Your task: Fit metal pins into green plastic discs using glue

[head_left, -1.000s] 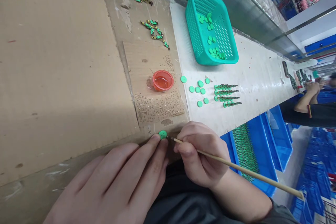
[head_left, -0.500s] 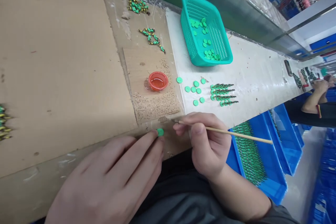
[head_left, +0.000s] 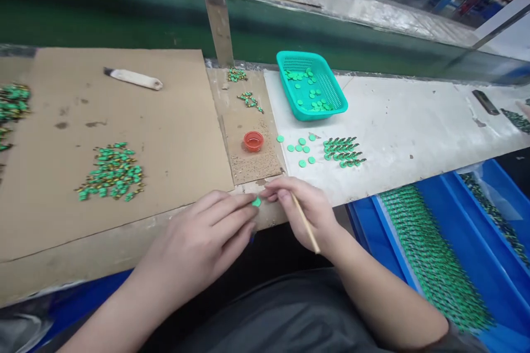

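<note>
My left hand (head_left: 207, 226) is closed, its fingertips pinching a small green disc (head_left: 256, 202) at the table's front edge. Close beside it, my right hand (head_left: 304, 207) grips a thin wooden stick (head_left: 305, 222) whose rear end points back toward me. The stick's working tip is hidden by the fingers near the disc, and I cannot tell whether it touches. Just beyond both hands, a small red cup (head_left: 253, 142) of liquid stands on a speckled cardboard piece (head_left: 252, 168). Several loose green discs (head_left: 298, 148) lie to the right, beside rows of discs bearing dark twisted pieces (head_left: 343, 149).
A turquoise basket (head_left: 304, 116) holding green discs stands at the back. On the left cardboard (head_left: 178, 138) are a pile of small green-and-gold pieces (head_left: 114, 172) and a white-handled tool (head_left: 134, 78). Blue bins (head_left: 401, 251) with green pieces sit at lower right.
My view has swung leftward and levelled, showing more of the left cardboard. The right hand has drawn nearer the disc, and the stick has turned so its rear end points more toward me.
</note>
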The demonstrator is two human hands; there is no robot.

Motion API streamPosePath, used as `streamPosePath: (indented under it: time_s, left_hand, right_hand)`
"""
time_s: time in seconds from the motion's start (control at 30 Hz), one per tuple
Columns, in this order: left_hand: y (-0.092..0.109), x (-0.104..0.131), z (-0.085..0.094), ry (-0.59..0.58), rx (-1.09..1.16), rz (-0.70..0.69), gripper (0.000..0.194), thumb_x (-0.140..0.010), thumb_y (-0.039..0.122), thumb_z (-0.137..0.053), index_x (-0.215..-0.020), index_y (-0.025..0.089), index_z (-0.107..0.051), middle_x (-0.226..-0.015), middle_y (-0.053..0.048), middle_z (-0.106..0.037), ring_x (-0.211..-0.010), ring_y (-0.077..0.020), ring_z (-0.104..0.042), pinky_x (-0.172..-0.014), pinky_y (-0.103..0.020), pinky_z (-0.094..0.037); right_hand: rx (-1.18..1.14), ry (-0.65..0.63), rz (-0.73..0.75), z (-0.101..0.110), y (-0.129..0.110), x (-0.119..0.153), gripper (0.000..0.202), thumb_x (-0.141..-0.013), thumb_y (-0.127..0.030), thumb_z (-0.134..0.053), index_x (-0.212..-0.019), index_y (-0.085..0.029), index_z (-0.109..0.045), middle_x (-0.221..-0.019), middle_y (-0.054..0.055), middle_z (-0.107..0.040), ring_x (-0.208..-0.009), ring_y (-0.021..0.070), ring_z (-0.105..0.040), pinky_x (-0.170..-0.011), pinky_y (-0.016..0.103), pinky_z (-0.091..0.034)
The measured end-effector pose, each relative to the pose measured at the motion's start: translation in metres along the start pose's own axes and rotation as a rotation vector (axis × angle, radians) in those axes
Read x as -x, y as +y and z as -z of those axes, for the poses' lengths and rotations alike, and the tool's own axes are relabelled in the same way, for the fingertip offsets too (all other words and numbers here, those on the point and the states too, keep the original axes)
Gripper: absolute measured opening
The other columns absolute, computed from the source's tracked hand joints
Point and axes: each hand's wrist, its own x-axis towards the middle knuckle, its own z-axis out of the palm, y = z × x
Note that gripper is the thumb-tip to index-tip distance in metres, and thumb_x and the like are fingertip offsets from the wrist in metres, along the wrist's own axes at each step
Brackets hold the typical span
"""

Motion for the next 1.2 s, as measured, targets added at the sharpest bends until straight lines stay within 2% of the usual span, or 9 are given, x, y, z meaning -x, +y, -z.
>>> streamPosePath:
  time_s: [0.17, 0.3, 0.37, 0.53, 0.63, 0.7, 0.9, 1.07, 1.2]
  left_hand:
    - [0.005, -0.001, 0.009, -0.031, 0.021, 0.064, 0.027, -0.107, 0.016, -0.065, -0.129, 0.024, -0.078, -0.122, -0.008, -0.074, -0.107, -0.0217, -0.072, -0.091, -0.037, -0.061]
    - [0.023, 0.008, 0.016, -0.061, 0.063, 0.158, 0.028, -0.108, 0.021, -0.064, -0.129, 0.029, -0.08, -0.113, -0.003, -0.079, -0.103, -0.0174, -0.074, -0.092, -0.031, -0.062]
    - [0.016, 0.019, 0.029, -0.033, -0.008, 0.258, 0.025, -0.11, 0.029, -0.061, -0.126, 0.032, -0.08, -0.108, 0.0, -0.081, -0.098, -0.0145, -0.075, -0.09, -0.028, -0.062]
    - [-0.065, 0.049, 0.113, 0.169, -0.349, 0.819, 0.028, -0.11, 0.035, -0.057, -0.115, 0.021, -0.08, -0.106, -0.009, -0.081, -0.086, -0.021, -0.072, -0.083, -0.038, -0.06]
    - [-0.123, 0.051, 0.163, 0.06, -0.435, 1.016, 0.018, -0.102, 0.036, -0.075, -0.106, 0.019, -0.079, -0.113, -0.011, -0.078, -0.101, -0.0242, -0.072, -0.098, -0.045, -0.06]
    - [-0.147, 0.045, 0.18, -0.046, -0.433, 1.07, 0.026, -0.101, 0.044, -0.08, -0.107, 0.018, -0.077, -0.116, -0.007, -0.077, -0.109, -0.0238, -0.072, -0.105, -0.047, -0.061]
    - [-0.149, 0.03, 0.186, -0.088, -0.35, 1.109, 0.031, -0.103, 0.049, -0.081, -0.099, 0.019, -0.074, -0.108, -0.005, -0.076, -0.103, -0.0206, -0.072, -0.101, -0.043, -0.062]
    - [-0.117, 0.024, 0.179, 0.216, -0.139, 1.101, 0.037, -0.1, 0.052, -0.076, -0.093, 0.016, -0.076, -0.078, 0.007, -0.067, -0.073, -0.0093, -0.061, -0.087, -0.027, -0.054]
    - [-0.078, 0.021, 0.138, 0.432, 0.158, 1.049, 0.049, -0.082, 0.06, -0.088, -0.106, 0.018, -0.081, -0.082, 0.004, -0.074, -0.072, -0.0084, -0.062, -0.068, -0.017, -0.048]
  right_hand:
    - [0.234, -0.182, 0.148, -0.003, -0.004, -0.011, 0.018, -0.102, -0.007, -0.066, -0.107, -0.024, -0.071, -0.104, 0.006, -0.082, -0.103, 0.0247, -0.075, -0.093, 0.04, -0.064]
    - [0.303, -0.2, 0.136, -0.01, -0.008, -0.007, 0.018, -0.104, -0.007, -0.063, -0.105, -0.024, -0.07, -0.098, 0.006, -0.078, -0.095, 0.0249, -0.073, -0.081, 0.038, -0.061]
    - [0.315, -0.184, 0.156, -0.014, -0.006, -0.004, 0.017, -0.105, -0.009, -0.062, -0.106, -0.024, -0.069, -0.096, 0.006, -0.076, -0.092, 0.0246, -0.073, -0.079, 0.037, -0.06]
    - [0.289, -0.115, 0.21, -0.02, 0.0, 0.003, 0.013, -0.107, -0.014, -0.064, -0.111, -0.026, -0.067, -0.102, 0.007, -0.081, -0.096, 0.0273, -0.078, -0.08, 0.042, -0.063]
    - [0.226, -0.046, 0.215, -0.018, 0.001, 0.006, 0.012, -0.106, -0.018, -0.07, -0.11, -0.029, -0.067, -0.11, 0.008, -0.084, -0.103, 0.0307, -0.082, -0.085, 0.046, -0.067]
    - [0.188, -0.008, 0.206, -0.016, 0.001, 0.006, 0.01, -0.105, -0.02, -0.071, -0.108, -0.029, -0.069, -0.111, 0.008, -0.085, -0.103, 0.0308, -0.084, -0.086, 0.047, -0.068]
    - [0.129, 0.037, 0.175, -0.012, -0.001, 0.005, 0.008, -0.106, -0.02, -0.071, -0.104, -0.028, -0.071, -0.109, 0.006, -0.086, -0.1, 0.0274, -0.084, -0.086, 0.042, -0.068]
    - [0.053, 0.077, 0.088, -0.005, -0.004, 0.004, 0.004, -0.105, -0.021, -0.072, -0.106, -0.025, -0.074, -0.106, 0.006, -0.086, -0.093, 0.0229, -0.082, -0.085, 0.038, -0.066]
    - [0.048, 0.063, 0.054, 0.0, 0.0, -0.001, 0.004, -0.103, -0.021, -0.073, -0.106, -0.023, -0.074, -0.105, 0.007, -0.086, -0.088, 0.0204, -0.079, -0.084, 0.036, -0.064]
